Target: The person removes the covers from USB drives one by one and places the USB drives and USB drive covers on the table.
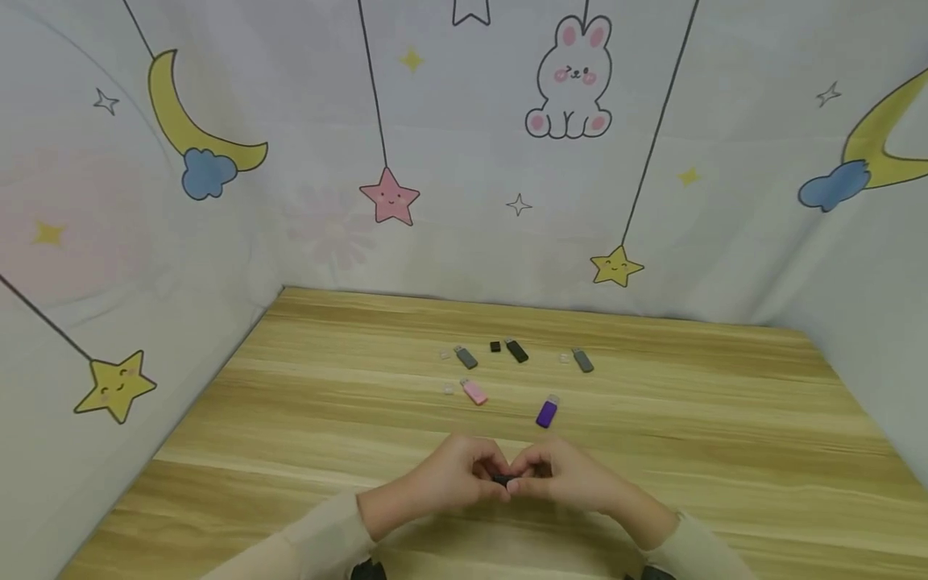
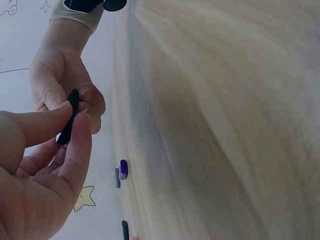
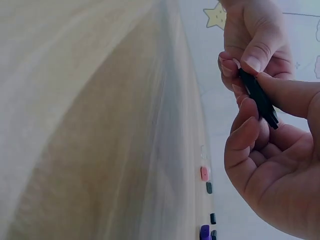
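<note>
A small black USB flash drive (image 1: 502, 479) (image 2: 69, 120) (image 3: 257, 97) is held between both hands, above the near part of the table. My left hand (image 1: 464, 474) pinches one end of it between thumb and fingers. From the other side, my right hand (image 1: 565, 477) pinches it with thumb and fingertips. In the right wrist view the drive slants, its narrower tip pointing down. Fingers cover part of it, so whether a cap is on cannot be told. Just beyond the hands lies a purple flash drive (image 1: 547, 412) with a clear cap end.
Farther back on the wooden table (image 1: 326, 387) lie a pink drive (image 1: 474, 392), a grey drive (image 1: 466, 358), a black drive (image 1: 517, 350) and another grey drive (image 1: 583, 360). Small clear caps and a black cap (image 1: 495, 346) sit beside them. Printed cloth (image 1: 464, 258) hangs around the table.
</note>
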A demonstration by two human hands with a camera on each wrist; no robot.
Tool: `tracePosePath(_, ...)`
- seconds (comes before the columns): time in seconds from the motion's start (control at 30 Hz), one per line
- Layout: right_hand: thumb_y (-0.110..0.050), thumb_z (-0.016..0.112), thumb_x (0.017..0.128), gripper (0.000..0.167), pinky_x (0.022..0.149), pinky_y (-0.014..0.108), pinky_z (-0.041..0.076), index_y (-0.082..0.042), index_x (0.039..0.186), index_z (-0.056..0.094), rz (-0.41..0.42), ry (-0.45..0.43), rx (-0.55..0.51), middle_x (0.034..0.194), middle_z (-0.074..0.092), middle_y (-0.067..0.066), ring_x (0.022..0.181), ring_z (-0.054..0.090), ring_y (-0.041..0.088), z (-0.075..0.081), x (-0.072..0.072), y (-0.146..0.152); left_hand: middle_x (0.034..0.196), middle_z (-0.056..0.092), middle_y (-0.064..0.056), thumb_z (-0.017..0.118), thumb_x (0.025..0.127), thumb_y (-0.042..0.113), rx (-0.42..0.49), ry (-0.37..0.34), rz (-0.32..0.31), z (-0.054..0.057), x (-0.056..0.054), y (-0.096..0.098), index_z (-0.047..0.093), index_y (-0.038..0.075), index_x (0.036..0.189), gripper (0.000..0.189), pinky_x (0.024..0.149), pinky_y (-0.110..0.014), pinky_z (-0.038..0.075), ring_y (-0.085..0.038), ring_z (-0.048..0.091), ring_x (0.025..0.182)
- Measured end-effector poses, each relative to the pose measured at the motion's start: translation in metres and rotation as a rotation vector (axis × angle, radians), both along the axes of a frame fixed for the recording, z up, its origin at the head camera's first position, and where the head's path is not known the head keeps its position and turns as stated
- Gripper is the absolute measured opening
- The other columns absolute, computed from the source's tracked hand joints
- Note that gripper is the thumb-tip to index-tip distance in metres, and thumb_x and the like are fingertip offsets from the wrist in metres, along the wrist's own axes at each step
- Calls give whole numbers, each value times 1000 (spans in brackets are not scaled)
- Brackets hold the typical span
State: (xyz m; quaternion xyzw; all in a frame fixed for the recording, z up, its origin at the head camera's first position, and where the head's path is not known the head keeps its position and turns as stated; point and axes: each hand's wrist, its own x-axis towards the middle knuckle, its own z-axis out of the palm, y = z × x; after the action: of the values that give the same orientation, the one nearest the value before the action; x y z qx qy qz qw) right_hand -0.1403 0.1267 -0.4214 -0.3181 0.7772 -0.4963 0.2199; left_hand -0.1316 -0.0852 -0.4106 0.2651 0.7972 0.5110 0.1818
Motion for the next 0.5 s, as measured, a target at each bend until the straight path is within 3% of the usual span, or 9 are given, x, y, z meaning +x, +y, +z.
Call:
tracePosePath(0.23,-16,65,93,20,71,22,51,1,101,69,14,-11,-60,89,71,8,80,60,2,3,12,3,83,72,-10,77,76,-3,49,-104,5,3,8,3,70,0,87,13,55,-15,46,-5,59,63)
tracePosePath(0.5,-12,63,93,19,73,22,52,5,100,68,23,-22,-133,88,70,16,80,61,2,2,18,5,84,71,-15,76,77,-6,97,-152,-8,4,11,4,69,-2,87,13,56,-15,46,-5,60,64)
